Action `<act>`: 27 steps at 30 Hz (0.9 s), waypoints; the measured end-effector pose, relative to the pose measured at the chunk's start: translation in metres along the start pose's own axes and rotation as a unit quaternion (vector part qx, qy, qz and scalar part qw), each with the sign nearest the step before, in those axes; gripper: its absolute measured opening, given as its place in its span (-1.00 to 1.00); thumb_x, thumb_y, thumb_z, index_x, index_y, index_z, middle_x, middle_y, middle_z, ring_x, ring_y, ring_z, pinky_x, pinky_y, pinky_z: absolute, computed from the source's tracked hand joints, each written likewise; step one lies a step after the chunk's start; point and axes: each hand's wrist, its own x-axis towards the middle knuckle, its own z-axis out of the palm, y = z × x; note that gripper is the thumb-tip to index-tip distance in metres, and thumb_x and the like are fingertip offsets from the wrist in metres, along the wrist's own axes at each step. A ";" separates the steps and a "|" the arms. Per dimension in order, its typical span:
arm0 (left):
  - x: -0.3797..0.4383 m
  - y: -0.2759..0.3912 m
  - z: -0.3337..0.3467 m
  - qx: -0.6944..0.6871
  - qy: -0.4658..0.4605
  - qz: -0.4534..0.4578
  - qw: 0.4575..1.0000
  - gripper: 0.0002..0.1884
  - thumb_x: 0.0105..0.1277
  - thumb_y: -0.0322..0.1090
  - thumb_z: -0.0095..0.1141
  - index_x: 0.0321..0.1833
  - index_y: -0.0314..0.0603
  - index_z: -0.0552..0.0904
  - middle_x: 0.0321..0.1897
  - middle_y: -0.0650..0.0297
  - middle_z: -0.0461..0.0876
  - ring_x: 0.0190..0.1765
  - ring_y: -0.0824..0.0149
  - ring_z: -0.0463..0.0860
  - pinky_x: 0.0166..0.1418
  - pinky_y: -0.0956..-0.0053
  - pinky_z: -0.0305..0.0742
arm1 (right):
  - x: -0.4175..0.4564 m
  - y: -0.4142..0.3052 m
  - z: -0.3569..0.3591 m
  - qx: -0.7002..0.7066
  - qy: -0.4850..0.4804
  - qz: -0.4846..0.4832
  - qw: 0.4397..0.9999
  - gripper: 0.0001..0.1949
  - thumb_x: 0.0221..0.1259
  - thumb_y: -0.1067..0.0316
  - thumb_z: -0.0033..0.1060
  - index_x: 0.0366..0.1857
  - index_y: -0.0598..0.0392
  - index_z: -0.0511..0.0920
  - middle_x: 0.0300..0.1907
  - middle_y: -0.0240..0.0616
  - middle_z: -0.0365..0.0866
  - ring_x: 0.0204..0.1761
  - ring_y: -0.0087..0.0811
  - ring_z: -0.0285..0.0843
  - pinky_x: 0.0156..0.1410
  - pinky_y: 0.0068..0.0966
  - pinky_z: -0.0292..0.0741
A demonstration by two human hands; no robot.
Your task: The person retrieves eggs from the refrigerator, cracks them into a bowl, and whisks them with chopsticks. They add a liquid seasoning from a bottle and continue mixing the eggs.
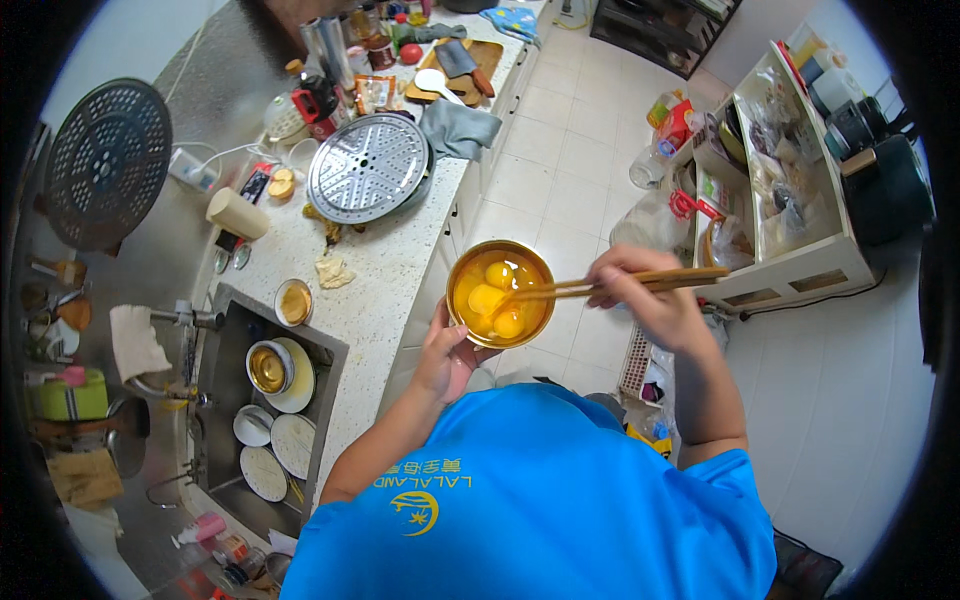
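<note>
A golden metal bowl (454, 279) is held up in front of me by my left hand (448, 358), its thumb on the near rim. Inside lie raw eggs (501, 275) with several whole yolks in clear egg white. My right hand (651, 296) grips wooden chopsticks (675, 279) at the right of the bowl, and their far ends reach into the egg among the yolks.
Left of me are a speckled counter (375, 315) and a sink (330, 375) with dishes. A perforated steamer tray (367, 169), a cleaver (454, 60) on a cutting board (487, 56) and a grey cloth (461, 129) stand farther off. White shelves (817, 270) are at right.
</note>
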 end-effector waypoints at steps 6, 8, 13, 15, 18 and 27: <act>0.056 0.006 0.023 0.034 -0.002 -0.031 0.999 -0.16 0.17 -0.22 0.14 0.49 0.00 -0.02 0.32 0.01 0.27 0.30 0.00 0.46 0.24 0.00 0.54 | 0.028 0.025 -0.043 -0.019 0.037 0.053 0.998 -0.76 0.43 0.29 -0.02 -0.31 0.24 0.57 -0.42 -0.24 0.65 -0.28 -0.52 0.68 -0.16 -0.60 0.61; 0.080 0.003 0.033 0.032 0.006 -0.040 0.999 -0.16 0.17 -0.22 0.13 0.49 -0.01 -0.02 0.32 0.00 0.27 0.31 0.00 0.45 0.24 -0.01 0.54 | 0.043 0.042 -0.059 0.016 0.040 0.060 0.997 -0.77 0.44 0.29 -0.02 -0.29 0.23 0.57 -0.36 -0.24 0.66 -0.24 -0.50 0.69 -0.11 -0.59 0.63; 0.152 -0.019 0.060 0.004 0.010 -0.039 0.999 -0.18 0.18 -0.22 0.10 0.49 -0.01 -0.01 0.35 0.01 0.24 0.33 -0.02 0.42 0.27 -0.05 0.50 | 0.083 0.094 -0.115 0.192 -0.003 0.129 0.973 -0.79 0.46 0.28 -0.01 -0.19 0.21 0.56 -0.22 -0.24 0.67 -0.15 -0.48 0.69 -0.02 -0.56 0.63; 0.186 -0.030 0.077 -0.010 0.021 -0.023 0.999 -0.18 0.19 -0.22 0.09 0.49 0.00 -0.01 0.36 0.02 0.22 0.34 -0.03 0.41 0.28 -0.07 0.48 | 0.102 0.108 -0.145 0.213 -0.003 0.155 0.965 -0.80 0.46 0.29 -0.01 -0.19 0.21 0.56 -0.20 -0.22 0.67 -0.14 -0.48 0.69 -0.01 -0.56 0.63; 0.232 -0.044 0.105 -0.024 0.030 -0.006 0.999 -0.19 0.19 -0.24 0.07 0.49 -0.02 -0.01 0.37 0.01 0.20 0.37 -0.05 0.37 0.30 -0.10 0.45 | 0.125 0.112 -0.204 0.169 -0.028 0.119 0.978 -0.82 0.43 0.33 0.02 -0.14 0.22 0.57 -0.18 -0.22 0.67 -0.11 -0.47 0.69 0.02 -0.55 0.64; 0.353 -0.073 0.177 -0.024 0.037 0.056 0.997 -0.23 0.22 -0.31 0.03 0.48 -0.08 -0.02 0.37 -0.03 0.20 0.38 -0.07 0.37 0.30 -0.12 0.44 | 0.193 0.095 -0.338 -0.149 -0.085 0.020 0.985 -0.79 0.37 0.37 0.05 -0.11 0.30 0.55 -0.16 -0.16 0.68 -0.13 -0.45 0.68 -0.02 -0.58 0.60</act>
